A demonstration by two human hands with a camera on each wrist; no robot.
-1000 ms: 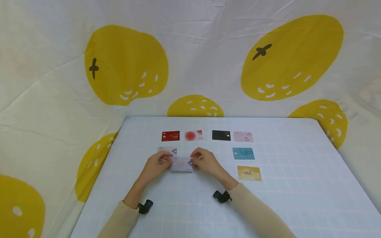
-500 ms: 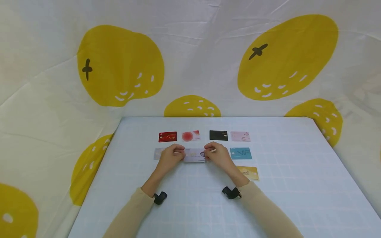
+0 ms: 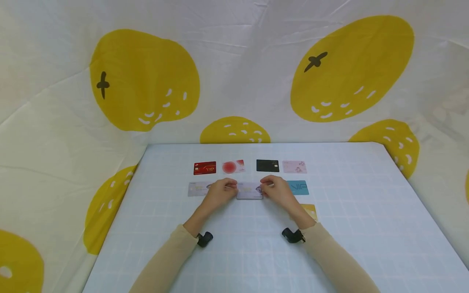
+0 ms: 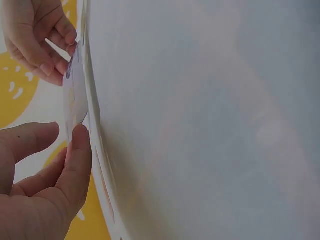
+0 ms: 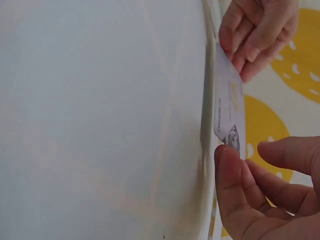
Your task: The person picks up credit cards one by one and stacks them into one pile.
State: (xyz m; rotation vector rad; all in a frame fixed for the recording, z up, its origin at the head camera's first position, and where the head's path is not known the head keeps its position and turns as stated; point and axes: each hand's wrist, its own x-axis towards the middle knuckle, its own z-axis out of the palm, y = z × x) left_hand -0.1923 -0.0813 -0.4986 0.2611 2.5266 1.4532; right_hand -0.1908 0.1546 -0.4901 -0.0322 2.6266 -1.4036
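Observation:
A lavender bank card [image 3: 250, 190] with a diamond print lies flat between both hands at mid-table. My left hand [image 3: 220, 193] holds its left short edge, and my right hand [image 3: 279, 194] holds the right one. In the right wrist view the thumb [image 5: 228, 172] touches the end of the card beside the diamond, while the index finger is held apart from it. Whether the card touches the tabletop is hard to tell. A similar lavender card [image 3: 197, 189] lies to the left, partly covered by my left hand.
Behind the hands lie a red VIP card [image 3: 204, 168], a white card with a red circle [image 3: 230, 167], a black card [image 3: 267, 165] and a pink card [image 3: 294, 167]. To the right, my right hand and forearm partly cover a teal card [image 3: 300, 187] and a gold card [image 3: 310, 211].
Both hands have carried the lavender card to the right and slightly away from me, from in front of the similar card to the right of it. The other cards have stayed put.

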